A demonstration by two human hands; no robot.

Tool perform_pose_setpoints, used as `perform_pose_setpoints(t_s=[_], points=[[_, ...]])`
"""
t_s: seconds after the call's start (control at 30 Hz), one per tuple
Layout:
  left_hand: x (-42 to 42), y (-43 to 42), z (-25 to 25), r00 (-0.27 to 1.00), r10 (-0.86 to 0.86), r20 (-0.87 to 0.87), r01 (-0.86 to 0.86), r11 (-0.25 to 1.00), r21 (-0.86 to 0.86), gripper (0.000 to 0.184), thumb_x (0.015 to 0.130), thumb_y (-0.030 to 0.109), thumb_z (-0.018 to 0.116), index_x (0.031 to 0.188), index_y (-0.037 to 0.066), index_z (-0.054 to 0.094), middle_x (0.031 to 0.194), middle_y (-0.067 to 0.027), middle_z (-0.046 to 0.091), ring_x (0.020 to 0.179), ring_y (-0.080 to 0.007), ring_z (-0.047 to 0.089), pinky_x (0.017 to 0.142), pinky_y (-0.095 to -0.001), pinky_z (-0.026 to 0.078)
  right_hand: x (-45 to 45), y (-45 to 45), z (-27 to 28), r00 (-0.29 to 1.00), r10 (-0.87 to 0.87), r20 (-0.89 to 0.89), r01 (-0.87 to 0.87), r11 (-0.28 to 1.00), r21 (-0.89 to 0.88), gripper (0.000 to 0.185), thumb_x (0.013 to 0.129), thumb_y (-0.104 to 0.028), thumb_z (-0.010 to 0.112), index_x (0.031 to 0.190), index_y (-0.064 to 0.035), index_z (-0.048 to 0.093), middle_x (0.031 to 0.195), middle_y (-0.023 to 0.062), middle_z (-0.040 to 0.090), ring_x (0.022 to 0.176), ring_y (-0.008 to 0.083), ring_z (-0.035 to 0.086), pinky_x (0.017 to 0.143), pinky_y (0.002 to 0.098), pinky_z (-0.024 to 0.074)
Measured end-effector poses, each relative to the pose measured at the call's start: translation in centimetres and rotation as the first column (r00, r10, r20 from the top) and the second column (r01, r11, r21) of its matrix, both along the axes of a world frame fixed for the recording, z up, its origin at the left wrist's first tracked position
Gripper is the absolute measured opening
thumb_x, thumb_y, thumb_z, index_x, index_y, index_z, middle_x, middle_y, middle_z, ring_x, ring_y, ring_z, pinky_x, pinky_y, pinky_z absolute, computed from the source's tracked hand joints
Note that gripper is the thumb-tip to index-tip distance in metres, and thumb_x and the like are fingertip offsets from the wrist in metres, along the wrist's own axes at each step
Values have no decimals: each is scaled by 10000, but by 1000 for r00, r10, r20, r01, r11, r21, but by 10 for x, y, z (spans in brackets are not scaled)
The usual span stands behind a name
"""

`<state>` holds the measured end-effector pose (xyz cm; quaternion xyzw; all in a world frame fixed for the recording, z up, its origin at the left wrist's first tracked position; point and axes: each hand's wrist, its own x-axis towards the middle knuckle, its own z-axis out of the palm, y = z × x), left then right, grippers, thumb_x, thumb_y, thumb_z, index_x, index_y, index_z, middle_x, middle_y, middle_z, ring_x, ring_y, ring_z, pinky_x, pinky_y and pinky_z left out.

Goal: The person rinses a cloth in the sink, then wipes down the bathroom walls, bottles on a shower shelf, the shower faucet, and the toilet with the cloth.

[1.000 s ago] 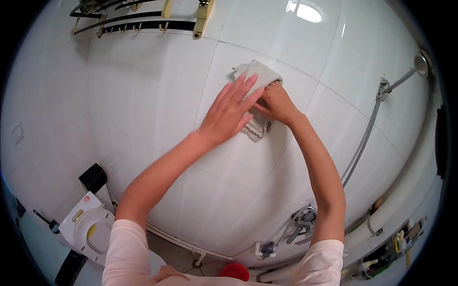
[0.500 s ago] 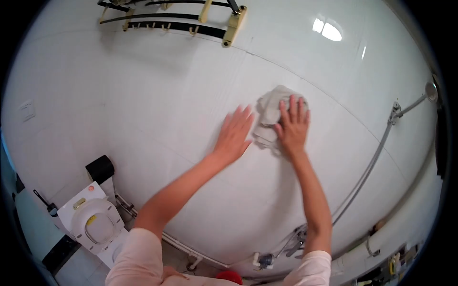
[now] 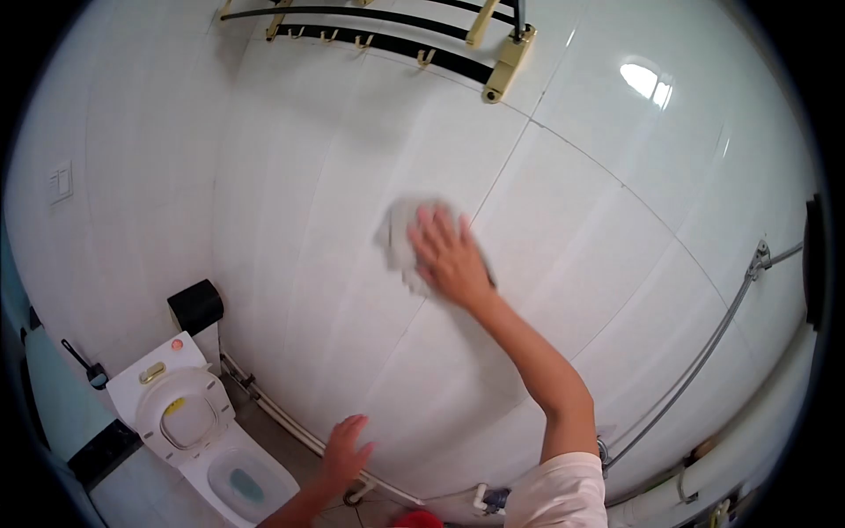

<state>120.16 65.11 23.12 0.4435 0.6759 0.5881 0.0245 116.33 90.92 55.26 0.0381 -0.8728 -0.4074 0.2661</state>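
My right hand lies flat over a crumpled grey cloth, pressing it against the white tiled wall. The fingers are spread on top of the cloth, and its left part shows beyond them; both are slightly blurred. Lower down, my left hand hangs in front of the wall's base with nothing in it. Its fingers are stretched, with the thumb apart, near the white pipes along the floor.
A rack with hooks juts from the wall above. The toilet stands lower left with its lid up, below a black roll holder. A shower hose runs down at right. A red container shows at the bottom edge.
My right hand has slid the cloth left and slightly down across the wall. My left hand has dropped from the wall to low near the pipes. The view has shifted a little.
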Motion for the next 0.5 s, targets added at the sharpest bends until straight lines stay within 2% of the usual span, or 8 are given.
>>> perform_pose_setpoints(t_s=[0.1, 0.17, 0.23, 0.3, 0.37, 0.43, 0.47, 0.5], points=[[-18, -45, -35, 990, 143, 17, -141, 986, -83, 503, 766, 193, 710, 1224, 49, 560, 1231, -154, 562, 1153, -332, 514, 971, -421, 414, 41, 16, -4, 983, 32, 183, -25, 999, -39, 645, 810, -246, 638, 1401, -154, 397, 1510, 65, 311, 1400, 272, 272, 1096, 570, 237], [-28, -85, -58, 968, 248, -23, -249, 955, -160, 491, 756, 189, 715, 1205, 51, 573, 1174, -159, 598, 1101, -338, 552, 932, -424, 442, 79, 21, 56, 984, -171, 49, 173, 984, -36, 594, 834, -166, 591, 1401, -172, 414, 1503, 57, 328, 1407, 268, 262, 1106, 563, 214], [-33, -124, -78, 956, 289, 47, -281, 951, -130, 490, 749, 200, 722, 1197, 59, 582, 1128, -158, 624, 1059, -344, 581, 908, -433, 458, 106, 45, 134, 885, -151, -440, 178, 984, 21, 576, 844, -109, 561, 1398, -200, 429, 1497, 79, 337, 1412, 278, 252, 1095, 590, 197], [-35, -153, -109, 932, 359, 58, -335, 909, -247, 498, 734, 175, 737, 1191, 55, 581, 1149, -153, 626, 1069, -337, 588, 915, -424, 460, 126, 43, 215, 664, -118, -738, 261, 962, 81, 568, 891, -137, 532, 1432, -199, 370, 1517, 87, 291, 1408, 295, 247, 1079, 593, 223], [-32, -166, -109, 912, 406, 58, -369, 875, -312, 474, 763, 191, 719, 1200, 65, 585, 1162, -140, 630, 1075, -329, 590, 916, -429, 449, 117, 49, 260, 495, -83, -865, 287, 955, 72, 564, 926, -232, 520, 1453, -198, 323, 1523, 128, 259, 1406, 342, 232, 1070, 595, 241], [-22, -165, -96, 904, 425, 53, -387, 864, -323, 423, 836, 245, 667, 1223, 91, 592, 1165, -122, 639, 1077, -320, 589, 911, -450, 425, 77, 49, 253, 439, -64, -896, 322, 942, 90, 584, 939, -324, 508, 1466, -201, 289, 1517, 177, 245, 1393, 399, 224, 1066, 594, 254], [-22, -156, -100, 916, 390, 96, -349, 891, -291, 445, 801, 225, 696, 1206, 74, 589, 1165, -130, 636, 1075, -320, 594, 911, -435, 440, 57, 38, 229, 558, -46, -829, 260, 958, 122, 607, 923, -345, 523, 1465, -195, 293, 1509, 205, 245, 1388, 429, 211, 1071, 592, 250], [-23, -144, -109, 928, 347, 136, -304, 916, -263, 469, 765, 204, 725, 1189, 58, 587, 1165, -137, 633, 1072, -319, 598, 910, -421, 455, 40, 22, 195, 686, -156, -711, 315, 944, 96, 594, 913, -313, 535, 1451, -180, 320, 1507, 204, 249, 1393, 421, 201, 1074, 589, 252]])
